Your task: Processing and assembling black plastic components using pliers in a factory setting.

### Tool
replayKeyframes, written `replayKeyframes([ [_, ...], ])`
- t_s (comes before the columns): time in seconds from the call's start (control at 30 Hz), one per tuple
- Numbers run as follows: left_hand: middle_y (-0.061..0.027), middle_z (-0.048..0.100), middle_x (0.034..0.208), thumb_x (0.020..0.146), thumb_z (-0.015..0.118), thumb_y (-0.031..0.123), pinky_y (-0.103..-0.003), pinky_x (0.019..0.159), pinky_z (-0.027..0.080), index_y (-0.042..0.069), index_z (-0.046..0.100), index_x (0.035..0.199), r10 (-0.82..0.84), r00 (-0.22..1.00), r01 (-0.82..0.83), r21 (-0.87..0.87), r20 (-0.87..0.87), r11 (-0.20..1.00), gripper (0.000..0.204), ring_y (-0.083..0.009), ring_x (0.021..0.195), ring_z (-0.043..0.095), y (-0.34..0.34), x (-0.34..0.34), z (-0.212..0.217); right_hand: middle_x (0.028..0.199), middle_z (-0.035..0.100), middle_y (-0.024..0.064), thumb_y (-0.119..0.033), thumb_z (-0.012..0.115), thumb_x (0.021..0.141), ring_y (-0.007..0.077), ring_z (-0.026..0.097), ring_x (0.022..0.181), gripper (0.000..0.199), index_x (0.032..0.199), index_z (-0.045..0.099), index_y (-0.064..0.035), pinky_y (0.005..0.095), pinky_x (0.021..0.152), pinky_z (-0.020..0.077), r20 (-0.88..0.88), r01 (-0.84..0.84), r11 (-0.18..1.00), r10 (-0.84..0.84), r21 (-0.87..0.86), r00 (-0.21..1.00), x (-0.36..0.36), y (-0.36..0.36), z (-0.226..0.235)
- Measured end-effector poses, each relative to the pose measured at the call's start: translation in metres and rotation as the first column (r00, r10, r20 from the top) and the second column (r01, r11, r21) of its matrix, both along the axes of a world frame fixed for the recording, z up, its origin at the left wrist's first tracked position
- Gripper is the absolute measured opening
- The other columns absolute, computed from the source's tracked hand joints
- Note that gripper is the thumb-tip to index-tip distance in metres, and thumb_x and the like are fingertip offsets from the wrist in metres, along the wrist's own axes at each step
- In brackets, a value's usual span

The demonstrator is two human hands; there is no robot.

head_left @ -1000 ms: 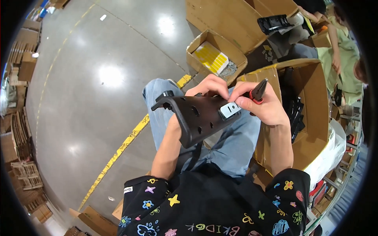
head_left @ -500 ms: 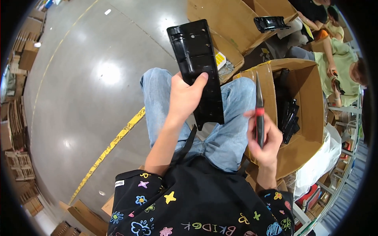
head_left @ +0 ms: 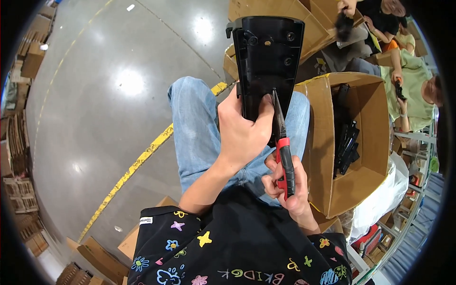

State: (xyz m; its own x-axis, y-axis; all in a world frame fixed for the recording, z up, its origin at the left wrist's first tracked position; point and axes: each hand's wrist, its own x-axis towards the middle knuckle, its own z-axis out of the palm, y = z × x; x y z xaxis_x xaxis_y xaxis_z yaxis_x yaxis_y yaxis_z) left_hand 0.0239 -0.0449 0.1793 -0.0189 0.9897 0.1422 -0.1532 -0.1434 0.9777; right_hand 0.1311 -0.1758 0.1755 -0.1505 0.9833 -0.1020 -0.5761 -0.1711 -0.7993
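A long black molded plastic part (head_left: 268, 57) with small screw holes is raised over my lap, held upright with its far end wide. My left hand (head_left: 244, 128) grips its left edge, thumb pressed on the inner face. In my right hand (head_left: 289, 190) are long-nose pliers (head_left: 284, 152) with red and black handles, fingers wrapped around them. The pliers' dark tip points away from me and lies against or just over the plastic, beside my left thumb. Whether the jaws pinch anything cannot be made out.
An open cardboard box (head_left: 363, 187) at my right holds several black plastic parts (head_left: 348, 147). Another large carton (head_left: 266, 12) stands ahead. Co-workers sit at far right, one in a light green shirt (head_left: 418, 104). Yellow tape (head_left: 128, 175) crosses the grey floor at left.
The black part has turned and come up to the right, nearer the camera. My right hand has brought the pliers leftward from beside the box to the part.
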Motion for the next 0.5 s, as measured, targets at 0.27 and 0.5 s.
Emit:
replayKeyframes([
  [0.27,-0.002,0.055,0.063,0.079,0.058,-0.002,-0.024,0.052,0.04,0.0,0.057,0.088,0.056,0.996,-0.046,0.135,-0.071,0.99,0.009,-0.0065,0.056,0.048,-0.004,0.002,0.0,0.101,0.04,0.0132,-0.043,0.064,0.086,0.0048,0.031,0.052,0.05,0.101,0.04,-0.0025,0.0213,0.046,0.0241,0.033,0.073,0.996,-0.072,-0.047,0.997,-0.014,-0.003,0.02],
  [0.5,-0.0025,0.063,0.07,0.081,0.06,-0.001,-0.024,0.056,0.044,-0.002,0.062,0.087,0.031,0.999,-0.032,-0.033,-0.031,0.999,0.007,-0.0077,0.061,0.055,-0.01,-0.007,0.016,0.099,0.041,0.0144,-0.037,0.053,0.093,0.0038,0.03,0.057,0.038,0.102,0.04,-0.0025,0.0177,0.048,0.0262,0.127,0.052,0.998,-0.046,-0.038,0.991,-0.01,-0.005,0.013],
])
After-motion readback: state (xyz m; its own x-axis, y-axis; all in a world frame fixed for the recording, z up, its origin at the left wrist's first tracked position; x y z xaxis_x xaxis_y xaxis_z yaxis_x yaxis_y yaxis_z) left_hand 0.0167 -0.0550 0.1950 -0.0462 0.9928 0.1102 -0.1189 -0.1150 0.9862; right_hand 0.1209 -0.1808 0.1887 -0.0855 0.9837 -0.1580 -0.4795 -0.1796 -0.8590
